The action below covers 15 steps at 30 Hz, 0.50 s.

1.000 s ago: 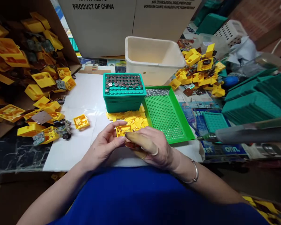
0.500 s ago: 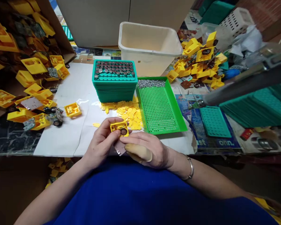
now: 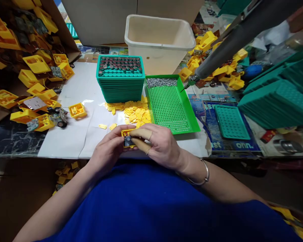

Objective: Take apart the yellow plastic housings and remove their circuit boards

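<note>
Swung inward since the earlier frame, the screwdriver (image 3: 209, 60) now hangs with its tip over the right rim of the green tray (image 3: 166, 104). A dark grey part (image 3: 128, 141) also shows now in the opening of the yellow housing (image 3: 125, 132), where a round dark disc showed before. The housing is held above the front edge of the desk (image 3: 20, 139), between the two hands. Left hand (image 3: 107, 148): thumb and fingers grip the housing's left side. Right hand (image 3: 164, 144): thumb and a finger, both in tan covers (image 3: 143, 133), pinch the dark grey part at its right side; the exact contact is partly hidden. Beyond the hands lie small flat yellow pieces (image 3: 138, 112), in front of a teal tray stack (image 3: 120, 90) whose top layer carries round dark pieces (image 3: 116, 64). Small metal parts (image 3: 163, 82) fill the green tray's far end. Left: a second yellow housing (image 3: 77, 111) on white sheeting (image 3: 73, 90).
</note>
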Each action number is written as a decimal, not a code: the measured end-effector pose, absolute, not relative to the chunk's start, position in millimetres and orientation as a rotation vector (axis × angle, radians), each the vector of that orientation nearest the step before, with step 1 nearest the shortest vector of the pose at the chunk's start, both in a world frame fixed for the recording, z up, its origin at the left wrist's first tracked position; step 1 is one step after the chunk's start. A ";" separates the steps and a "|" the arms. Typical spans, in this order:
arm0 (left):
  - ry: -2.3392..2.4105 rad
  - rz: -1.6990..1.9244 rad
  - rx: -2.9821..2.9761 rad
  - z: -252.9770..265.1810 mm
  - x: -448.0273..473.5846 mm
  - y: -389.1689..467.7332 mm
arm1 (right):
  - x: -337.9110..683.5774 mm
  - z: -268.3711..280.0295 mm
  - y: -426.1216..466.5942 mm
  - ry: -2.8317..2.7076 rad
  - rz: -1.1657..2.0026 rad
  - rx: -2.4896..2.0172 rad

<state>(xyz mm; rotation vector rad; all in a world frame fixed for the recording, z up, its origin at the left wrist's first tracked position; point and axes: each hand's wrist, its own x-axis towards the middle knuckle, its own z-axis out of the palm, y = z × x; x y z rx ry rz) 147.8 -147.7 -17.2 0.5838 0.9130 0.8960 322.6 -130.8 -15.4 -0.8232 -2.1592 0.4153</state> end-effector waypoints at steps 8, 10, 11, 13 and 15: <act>0.786 0.892 0.529 -20.4 144.8 -144.9 | 326.6 -12.7 -121.9 -2.179 0.559 -0.873; 0.782 0.888 0.539 -21.6 145.1 -144.3 | 327.9 -11.2 -120.4 -2.182 0.616 -0.888; 0.784 0.884 0.545 -22.0 145.4 -144.1 | 328.6 -10.5 -119.7 -2.177 0.651 -0.893; 0.787 0.867 0.557 -22.7 145.9 -143.9 | 329.8 -9.1 -118.5 -2.149 0.723 -0.894; 0.781 0.850 0.571 -23.7 146.1 -144.1 | 330.5 -8.3 -117.8 -2.113 0.778 -0.894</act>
